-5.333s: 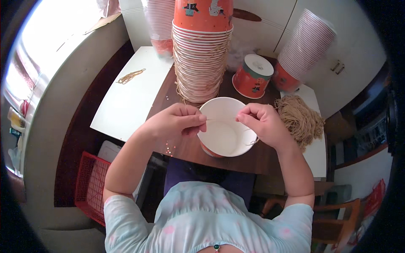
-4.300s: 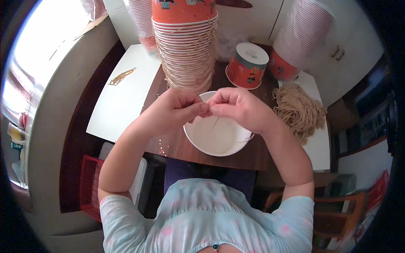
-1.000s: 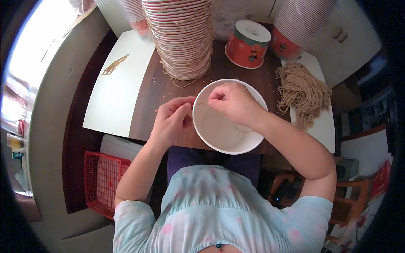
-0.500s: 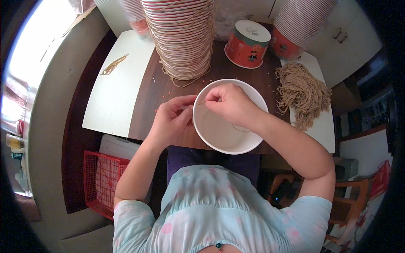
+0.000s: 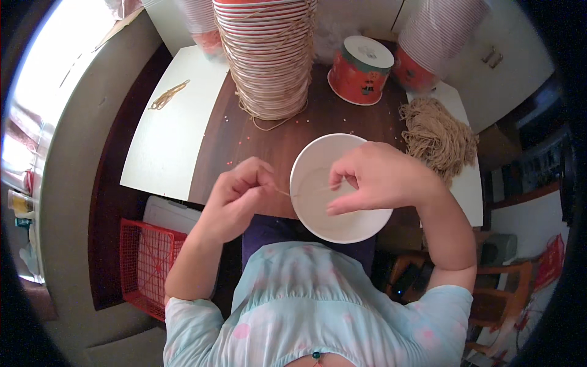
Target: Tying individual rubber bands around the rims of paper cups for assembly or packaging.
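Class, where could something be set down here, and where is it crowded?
Bare: the white left panel, between the cord bundle and the panel's near edge. Crowded: the back, with stacked tubs and an upturned tub; the right, under the twine heap.

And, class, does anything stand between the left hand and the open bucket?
Nothing visible blocks the way: the left hand is just left of the bucket, and only a thin string crosses the gap. The stacked buckets stand farther back.

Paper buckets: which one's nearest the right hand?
The white-lined round paper bucket, open mouth beneath the bare right hand. The red-and-green paper bucket stands farther back, closed end up; the rest are in tall stacks.
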